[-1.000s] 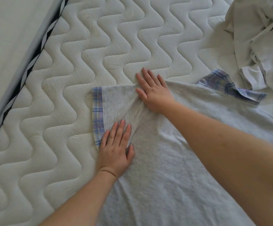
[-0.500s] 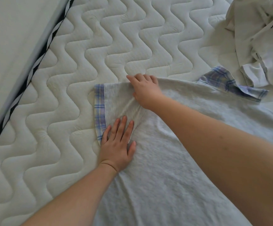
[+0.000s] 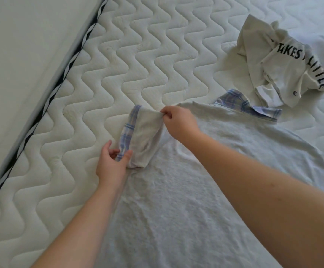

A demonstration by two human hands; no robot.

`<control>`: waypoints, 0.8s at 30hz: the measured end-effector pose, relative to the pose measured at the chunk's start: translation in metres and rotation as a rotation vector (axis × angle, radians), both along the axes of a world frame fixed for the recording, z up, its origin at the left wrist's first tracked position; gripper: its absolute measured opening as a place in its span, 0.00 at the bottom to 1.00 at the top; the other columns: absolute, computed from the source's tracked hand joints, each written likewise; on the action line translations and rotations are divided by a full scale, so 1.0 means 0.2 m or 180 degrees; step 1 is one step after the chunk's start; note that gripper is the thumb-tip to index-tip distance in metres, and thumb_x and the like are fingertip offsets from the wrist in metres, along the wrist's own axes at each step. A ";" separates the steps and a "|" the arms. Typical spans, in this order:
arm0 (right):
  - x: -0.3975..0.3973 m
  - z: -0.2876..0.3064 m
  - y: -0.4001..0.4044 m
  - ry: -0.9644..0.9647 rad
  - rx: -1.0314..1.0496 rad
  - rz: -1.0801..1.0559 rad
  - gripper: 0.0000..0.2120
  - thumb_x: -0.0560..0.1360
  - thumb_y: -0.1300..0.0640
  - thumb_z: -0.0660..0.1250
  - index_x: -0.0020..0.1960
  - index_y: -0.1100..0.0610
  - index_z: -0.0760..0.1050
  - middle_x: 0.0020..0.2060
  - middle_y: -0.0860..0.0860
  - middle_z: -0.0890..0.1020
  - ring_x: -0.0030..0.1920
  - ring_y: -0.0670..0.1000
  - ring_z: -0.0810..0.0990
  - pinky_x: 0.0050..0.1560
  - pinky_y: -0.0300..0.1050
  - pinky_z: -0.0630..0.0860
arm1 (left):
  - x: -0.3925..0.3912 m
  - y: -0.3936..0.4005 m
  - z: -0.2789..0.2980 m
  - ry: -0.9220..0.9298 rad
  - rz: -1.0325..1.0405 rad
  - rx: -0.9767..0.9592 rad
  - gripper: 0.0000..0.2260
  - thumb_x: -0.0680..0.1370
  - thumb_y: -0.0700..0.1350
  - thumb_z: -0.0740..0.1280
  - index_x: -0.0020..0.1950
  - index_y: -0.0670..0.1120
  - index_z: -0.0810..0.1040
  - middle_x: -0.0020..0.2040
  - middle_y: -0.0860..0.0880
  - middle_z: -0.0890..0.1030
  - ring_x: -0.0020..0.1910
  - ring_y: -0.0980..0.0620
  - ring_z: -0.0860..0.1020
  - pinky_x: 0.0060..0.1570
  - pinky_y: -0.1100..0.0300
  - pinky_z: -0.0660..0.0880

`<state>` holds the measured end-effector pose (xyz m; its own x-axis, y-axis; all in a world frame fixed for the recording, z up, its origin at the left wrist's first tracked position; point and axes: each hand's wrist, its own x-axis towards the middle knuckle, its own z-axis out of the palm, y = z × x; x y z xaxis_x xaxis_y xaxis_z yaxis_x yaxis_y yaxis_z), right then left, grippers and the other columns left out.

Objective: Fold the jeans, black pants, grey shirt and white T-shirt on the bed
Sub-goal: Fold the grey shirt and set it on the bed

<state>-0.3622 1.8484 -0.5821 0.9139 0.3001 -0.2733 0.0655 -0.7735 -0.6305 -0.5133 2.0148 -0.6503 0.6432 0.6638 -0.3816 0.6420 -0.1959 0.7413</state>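
**Sleeve lifted off the mattress**

My left hand (image 3: 111, 167) and right hand (image 3: 178, 120) pinch the grey shirt (image 3: 186, 190) by its plaid-cuffed sleeve (image 3: 140, 136) above the quilted mattress (image 3: 118, 64). The white T-shirt (image 3: 285, 64) lies crumpled far right.

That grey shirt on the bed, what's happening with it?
A person is folding laundry on a quilted mattress. The grey shirt lies spread out, and both hands hold its sleeve, the one with the plaid cuff: the left hand pinches the cuff end and the right hand pinches the upper edge, lifting it off the bed. A crumpled white T-shirt with black lettering lies further back, not yet folded.
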 end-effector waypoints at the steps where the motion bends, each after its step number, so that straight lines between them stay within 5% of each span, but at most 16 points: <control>1: 0.00 0.01 -0.02 0.0163 0.0125 0.0001 0.15 0.77 0.59 0.56 0.53 0.51 0.81 0.39 0.44 0.78 0.43 0.50 0.77 0.42 0.44 0.72 | 0.02 0.01 0.01 0.0077 -0.0145 -0.0174 0.25 0.72 0.52 0.75 0.66 0.46 0.75 0.51 0.51 0.81 0.49 0.50 0.79 0.52 0.54 0.74; 4: 0.00 0.01 -0.09 0.0626 0.0638 -0.0127 0.14 0.78 0.57 0.57 0.54 0.55 0.81 0.44 0.48 0.82 0.41 0.47 0.77 0.39 0.41 0.72 | 0.05 0.00 0.06 0.0049 -0.0526 -0.0285 0.10 0.75 0.49 0.73 0.49 0.42 0.82 0.44 0.41 0.83 0.42 0.47 0.79 0.44 0.52 0.74; 6: -0.02 0.00 -0.14 0.0980 0.1187 -0.0440 0.14 0.79 0.55 0.58 0.54 0.51 0.82 0.49 0.45 0.83 0.47 0.43 0.78 0.45 0.37 0.73 | 0.06 -0.05 0.14 -0.0234 -0.0753 0.0124 0.10 0.75 0.48 0.73 0.48 0.41 0.82 0.48 0.43 0.79 0.41 0.52 0.77 0.49 0.52 0.75; 9: 0.00 0.00 -0.22 0.1444 0.1919 -0.1141 0.11 0.79 0.50 0.64 0.44 0.49 0.84 0.43 0.42 0.85 0.51 0.45 0.82 0.51 0.39 0.75 | 0.04 -0.22 0.34 -0.1080 -0.0977 0.0147 0.07 0.75 0.45 0.73 0.50 0.44 0.81 0.56 0.50 0.76 0.48 0.66 0.77 0.51 0.71 0.74; 12: 0.05 -0.01 -0.37 0.1687 0.2454 -0.1758 0.13 0.77 0.46 0.68 0.44 0.55 0.82 0.40 0.47 0.86 0.46 0.48 0.84 0.54 0.45 0.80 | -0.01 -0.42 0.45 -0.1666 -0.1934 0.0363 0.04 0.74 0.41 0.73 0.48 0.45 0.81 0.53 0.52 0.77 0.51 0.64 0.77 0.51 0.73 0.71; 14: 0.06 -0.04 -0.49 0.1629 0.2121 -0.1951 0.15 0.76 0.45 0.69 0.42 0.57 0.82 0.40 0.49 0.86 0.48 0.52 0.84 0.55 0.48 0.80 | -0.05 -0.53 0.45 -0.1778 -0.2837 0.0464 0.04 0.74 0.39 0.72 0.47 0.43 0.81 0.51 0.50 0.78 0.50 0.58 0.77 0.52 0.69 0.73; 17: 0.04 -0.10 -0.64 0.1439 0.0543 -0.1637 0.17 0.77 0.44 0.65 0.36 0.54 0.81 0.39 0.53 0.85 0.46 0.57 0.83 0.55 0.52 0.80 | -0.13 -0.63 0.37 -0.1507 -0.3748 0.0416 0.06 0.75 0.42 0.71 0.50 0.42 0.82 0.51 0.49 0.80 0.49 0.51 0.79 0.51 0.57 0.76; 19: 0.02 -0.14 -0.68 0.1250 -0.0043 -0.1483 0.18 0.78 0.43 0.63 0.40 0.55 0.81 0.37 0.53 0.82 0.39 0.54 0.80 0.46 0.50 0.79 | -0.14 -0.65 0.33 -0.1278 -0.3731 0.0227 0.08 0.77 0.48 0.69 0.52 0.45 0.82 0.51 0.52 0.80 0.50 0.55 0.78 0.51 0.58 0.75; 21: 0.00 -0.17 -0.67 0.1072 0.0034 -0.1587 0.17 0.77 0.41 0.64 0.51 0.56 0.76 0.42 0.50 0.80 0.39 0.49 0.77 0.36 0.44 0.73 | -0.09 -0.63 0.32 -0.1152 -0.3423 0.0008 0.10 0.79 0.51 0.65 0.53 0.47 0.81 0.50 0.54 0.79 0.50 0.59 0.77 0.51 0.62 0.75; 24: -0.01 -0.19 -0.61 0.1026 0.0565 -0.1673 0.27 0.75 0.40 0.67 0.69 0.52 0.66 0.51 0.46 0.77 0.47 0.46 0.78 0.39 0.43 0.75 | 0.05 -0.60 0.30 -0.1149 -0.2851 -0.0020 0.09 0.79 0.49 0.63 0.54 0.49 0.80 0.47 0.55 0.80 0.47 0.60 0.77 0.48 0.68 0.74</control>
